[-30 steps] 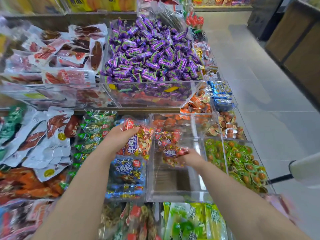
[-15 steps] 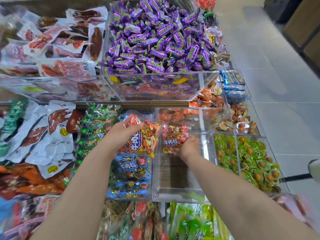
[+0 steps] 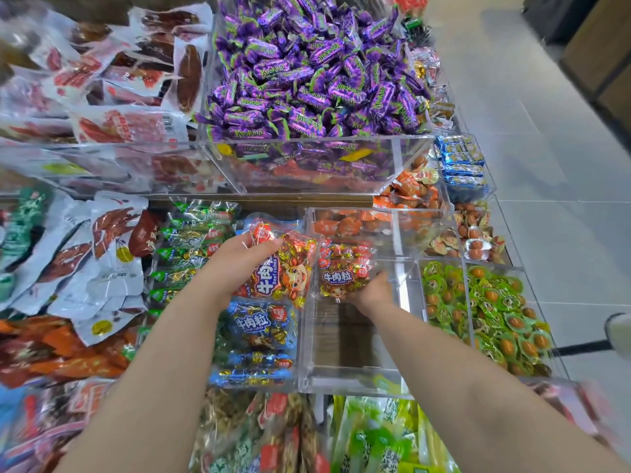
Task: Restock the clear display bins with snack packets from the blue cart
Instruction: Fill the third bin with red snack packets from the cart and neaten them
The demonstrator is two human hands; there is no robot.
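Head view. A stepped display of clear acrylic bins beside a pale grey tiled floor [image 3: 532,138]. Upper tier: a bin heaped with purple candies [image 3: 307,80]. Lower tier: a nearly empty clear bin [image 3: 345,353], its wooden base showing, between a bin of blue beef-cube packets [image 3: 256,332] and a bin of green-wrapped snacks [image 3: 485,315]. The left hand [image 3: 235,264] has its grip closed around a red beef-cube packet [image 3: 280,271]; the right hand [image 3: 372,288] clasps a second red packet [image 3: 341,271] at the empty bin's far end.
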